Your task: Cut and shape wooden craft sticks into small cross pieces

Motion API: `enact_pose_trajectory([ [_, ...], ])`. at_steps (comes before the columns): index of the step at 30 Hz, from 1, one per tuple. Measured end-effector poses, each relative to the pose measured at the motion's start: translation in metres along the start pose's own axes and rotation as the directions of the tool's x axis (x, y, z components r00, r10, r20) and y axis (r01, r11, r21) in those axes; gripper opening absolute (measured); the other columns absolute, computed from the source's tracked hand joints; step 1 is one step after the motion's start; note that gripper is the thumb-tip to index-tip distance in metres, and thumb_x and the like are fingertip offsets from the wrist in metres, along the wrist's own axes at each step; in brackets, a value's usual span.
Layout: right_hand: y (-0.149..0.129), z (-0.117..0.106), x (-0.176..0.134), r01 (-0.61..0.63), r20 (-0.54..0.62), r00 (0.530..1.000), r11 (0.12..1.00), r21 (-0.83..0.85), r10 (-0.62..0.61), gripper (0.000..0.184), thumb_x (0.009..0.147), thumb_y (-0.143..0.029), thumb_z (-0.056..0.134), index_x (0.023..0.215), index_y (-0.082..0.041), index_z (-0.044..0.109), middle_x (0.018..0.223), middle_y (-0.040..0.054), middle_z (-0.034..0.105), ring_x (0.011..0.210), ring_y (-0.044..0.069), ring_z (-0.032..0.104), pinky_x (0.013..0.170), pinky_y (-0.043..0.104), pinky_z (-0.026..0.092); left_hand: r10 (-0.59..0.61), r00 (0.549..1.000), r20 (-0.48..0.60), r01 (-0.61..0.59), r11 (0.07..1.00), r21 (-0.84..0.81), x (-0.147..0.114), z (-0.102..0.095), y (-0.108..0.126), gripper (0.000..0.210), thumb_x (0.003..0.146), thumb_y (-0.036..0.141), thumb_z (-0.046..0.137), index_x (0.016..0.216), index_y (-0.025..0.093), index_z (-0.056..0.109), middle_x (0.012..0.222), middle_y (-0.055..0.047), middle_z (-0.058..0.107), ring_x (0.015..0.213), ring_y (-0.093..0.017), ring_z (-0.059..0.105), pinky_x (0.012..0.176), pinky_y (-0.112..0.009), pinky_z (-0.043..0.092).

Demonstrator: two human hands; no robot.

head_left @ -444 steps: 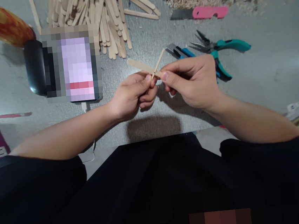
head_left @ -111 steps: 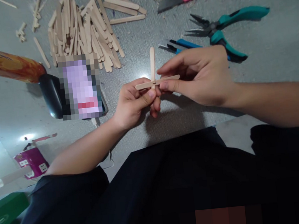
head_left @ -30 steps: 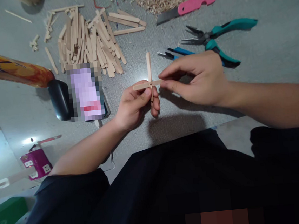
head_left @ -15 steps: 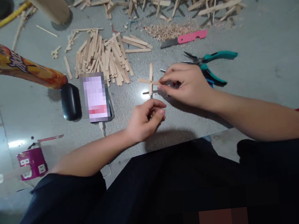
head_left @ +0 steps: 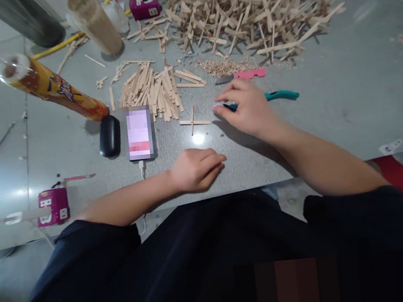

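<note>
A small cross of two wooden craft sticks (head_left: pixel 192 122) lies flat on the table, touched by neither hand. My right hand (head_left: pixel 245 106) hovers just to its right, thumb and fingers apart, with nothing visible between them. Beneath and behind that hand are teal-handled pliers (head_left: pixel 283 95), mostly covered. My left hand (head_left: pixel 199 169) rests near the front edge below the cross. Its fingers are pressed together and curled, and whatever may be inside is hidden. Loose craft sticks (head_left: pixel 149 92) are heaped left of the cross.
A big pile of joined sticks (head_left: pixel 246 18) fills the back, with wood shavings (head_left: pixel 227 67) and a pink-handled cutter (head_left: pixel 250 74) before it. On the left are a phone (head_left: pixel 139 132) on a cable, a black case (head_left: pixel 110 136), a yellow-orange bottle (head_left: pixel 62 91) and a purple socket block (head_left: pixel 53 207).
My right hand has let go of the stick cross, which now lies on the table. My left hand's fingers have straightened and come together. The camera view has shifted, showing more of the back.
</note>
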State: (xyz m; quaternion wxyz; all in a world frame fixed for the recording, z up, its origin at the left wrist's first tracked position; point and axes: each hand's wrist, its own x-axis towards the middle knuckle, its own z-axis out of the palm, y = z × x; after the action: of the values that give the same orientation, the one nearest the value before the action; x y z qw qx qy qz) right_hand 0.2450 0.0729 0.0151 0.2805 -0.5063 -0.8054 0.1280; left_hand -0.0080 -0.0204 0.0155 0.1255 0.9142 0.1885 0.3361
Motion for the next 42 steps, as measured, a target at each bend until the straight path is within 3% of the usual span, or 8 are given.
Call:
enact_pose_trajectory([
  [6, 0.006, -0.039, -0.001, -0.082, 0.219, 0.967, 0.971, -0.223, 0.132, 0.027, 0.105, -0.048, 0.079, 0.120, -0.026, 0.085, 0.123, 0.0134, 0.086, 0.116, 0.040, 0.077, 0.086, 0.051, 0.053, -0.220, 0.931, -0.292, 0.304, 0.909, 0.285, 0.019, -0.056, -0.027, 0.016, 0.110, 0.020, 0.062, 0.114, 0.022, 0.077, 0.090, -0.003, 0.082, 0.075, -0.016, 0.073, 0.070, -0.031, 0.053],
  [11, -0.005, -0.049, -0.004, -0.084, 0.339, 0.916, 0.930, -0.357, 0.213, 0.034, 0.101, -0.053, 0.084, 0.121, -0.025, 0.082, 0.122, 0.0160, 0.087, 0.111, 0.042, 0.078, 0.076, 0.048, 0.047, -0.764, 0.591, -0.259, 0.785, 0.470, 0.405, 0.040, -0.084, -0.067, 0.023, 0.104, 0.044, 0.073, 0.094, 0.024, 0.078, 0.089, -0.008, 0.080, 0.083, -0.023, 0.071, 0.085, -0.041, 0.058],
  [16, -0.007, -0.044, -0.004, -0.118, 0.337, 0.905, 0.915, -0.385, 0.259, 0.030, 0.102, -0.050, 0.082, 0.122, -0.028, 0.082, 0.121, 0.0156, 0.086, 0.111, 0.043, 0.078, 0.077, 0.049, 0.051, -0.942, 0.337, 0.011, 0.738, 0.271, 0.618, 0.062, -0.073, -0.093, 0.048, 0.101, 0.063, 0.072, 0.106, 0.017, 0.086, 0.110, -0.023, 0.082, 0.108, -0.038, 0.075, 0.096, -0.051, 0.058],
  [24, -0.007, -0.042, 0.001, -0.161, 0.330, 0.899, 0.918, -0.363, 0.288, 0.027, 0.102, -0.036, 0.077, 0.123, -0.022, 0.085, 0.127, 0.0200, 0.086, 0.122, 0.046, 0.078, 0.087, 0.052, 0.056, -0.974, 0.225, 0.013, 0.714, 0.174, 0.678, 0.068, -0.069, -0.106, 0.058, 0.099, 0.039, 0.074, 0.147, 0.006, 0.079, 0.145, -0.030, 0.079, 0.135, -0.044, 0.075, 0.112, -0.051, 0.060],
  [31, -0.003, -0.047, 0.005, -0.175, 0.311, 0.913, 0.943, -0.285, 0.263, 0.029, 0.100, -0.037, 0.077, 0.124, -0.024, 0.086, 0.127, 0.0169, 0.087, 0.121, 0.044, 0.078, 0.091, 0.054, 0.058, -0.958, 0.278, -0.066, 0.712, 0.160, 0.684, 0.063, -0.080, -0.100, 0.039, 0.098, 0.034, 0.072, 0.127, 0.011, 0.085, 0.122, -0.020, 0.086, 0.118, -0.034, 0.077, 0.096, -0.044, 0.057],
  [34, 0.000, -0.053, 0.007, -0.208, 0.232, 0.941, 0.963, -0.169, 0.244, 0.021, 0.101, -0.040, 0.079, 0.119, -0.030, 0.085, 0.123, 0.0120, 0.088, 0.114, 0.040, 0.078, 0.091, 0.054, 0.060, -0.910, 0.381, -0.161, 0.718, 0.182, 0.672, 0.049, -0.093, -0.085, 0.035, 0.112, 0.038, 0.055, 0.119, 0.017, 0.082, 0.106, -0.010, 0.085, 0.107, -0.025, 0.069, 0.094, -0.043, 0.053],
  [37, 0.004, -0.060, 0.010, -0.253, 0.136, 0.957, 0.966, -0.049, 0.257, 0.019, 0.102, -0.039, 0.082, 0.118, -0.029, 0.083, 0.125, 0.0111, 0.088, 0.113, 0.035, 0.077, 0.097, 0.051, 0.061, -0.764, 0.637, -0.104, 0.658, 0.468, 0.590, 0.033, -0.092, -0.055, 0.021, 0.110, 0.035, 0.057, 0.111, 0.026, 0.076, 0.098, -0.003, 0.082, 0.091, -0.022, 0.064, 0.083, -0.042, 0.047],
  [42, 0.016, -0.072, 0.016, -0.280, -0.008, 0.959, 0.949, 0.146, 0.284, 0.026, 0.104, -0.035, 0.083, 0.128, -0.026, 0.079, 0.132, 0.0059, 0.087, 0.108, 0.023, 0.075, 0.102, 0.041, 0.060, -0.462, 0.804, 0.375, 0.193, 0.799, 0.570, 0.016, -0.047, 0.015, 0.024, 0.096, 0.009, 0.062, 0.105, 0.024, 0.078, 0.107, -0.008, 0.082, 0.088, -0.025, 0.071, 0.068, -0.040, 0.042],
])
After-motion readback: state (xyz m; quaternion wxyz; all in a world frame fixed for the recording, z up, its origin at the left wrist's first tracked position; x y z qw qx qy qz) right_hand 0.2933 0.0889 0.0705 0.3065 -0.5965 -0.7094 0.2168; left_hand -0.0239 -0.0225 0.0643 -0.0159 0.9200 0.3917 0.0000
